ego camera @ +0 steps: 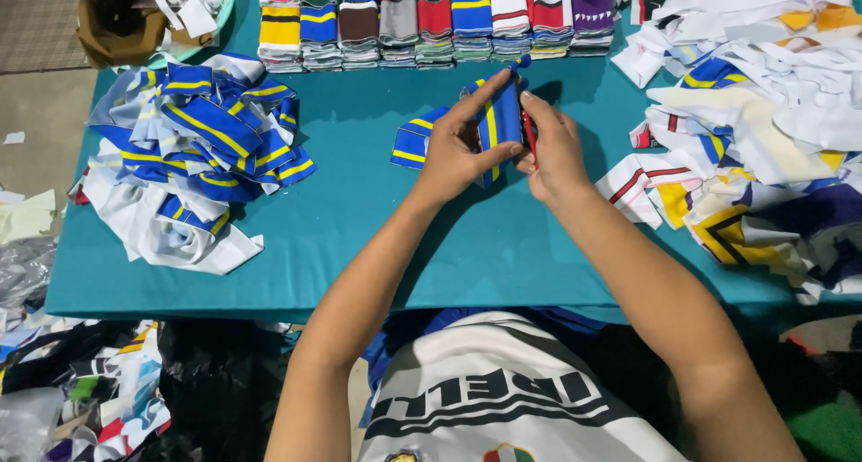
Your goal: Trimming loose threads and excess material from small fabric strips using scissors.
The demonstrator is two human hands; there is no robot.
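At the far left corner of the teal surface (359,237) sits a pale green tub (220,8) holding a brown bag (117,17) and some white scraps; what else lies inside is hidden.

Near the middle, the left hand (458,152) and the right hand (552,152) hold a blue strip with yellow stripes (498,125) upright just above the surface. The left fingers (480,98) are clamped on its front and side. The right fingers (530,112) press against its right edge, with something small and red held between them; its kind cannot be told.

A flat blue and yellow piece (415,143) lies just left of the hands. A loose heap of blue, yellow and white strips (193,148) lies further left. A row of folded stacks in many colours (440,22) lines the far edge, and a mixed pile of mostly white pieces (763,112) crowds the right side, near the right wrist.
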